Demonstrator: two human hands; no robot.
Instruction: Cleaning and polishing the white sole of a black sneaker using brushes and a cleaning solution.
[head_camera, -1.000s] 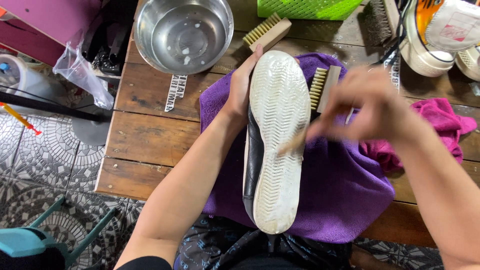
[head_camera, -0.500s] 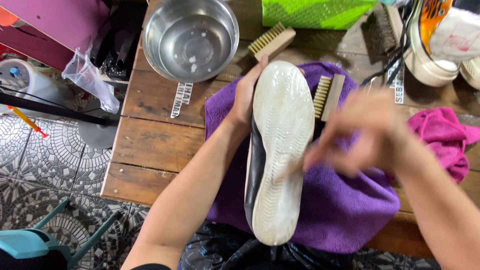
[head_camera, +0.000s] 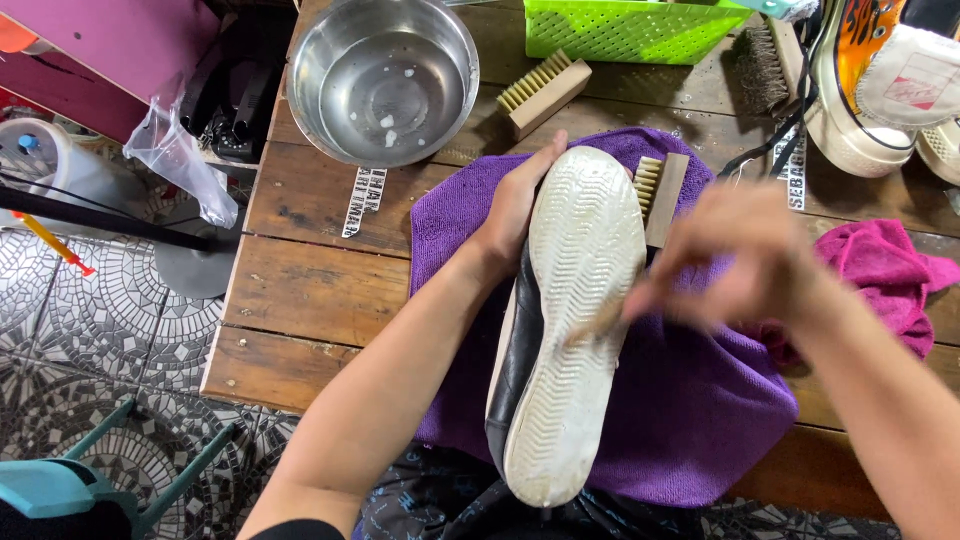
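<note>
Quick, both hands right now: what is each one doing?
Left hand: closed on the shoe, holding it sole-up over the purple cloth.
Right hand: blurred, gripping a small brush against the sole.

You look down on a worn wooden plank table (head_camera: 300, 290) that fills the middle of the view. At nine o'clock and down to seven o'clock lies a floor of grey patterned tiles (head_camera: 90, 330). A teal metal frame (head_camera: 120, 470) stands at seven o'clock. At eleven o'clock a magenta panel (head_camera: 110, 40) slants beside the table. Light is even and soft.
</note>
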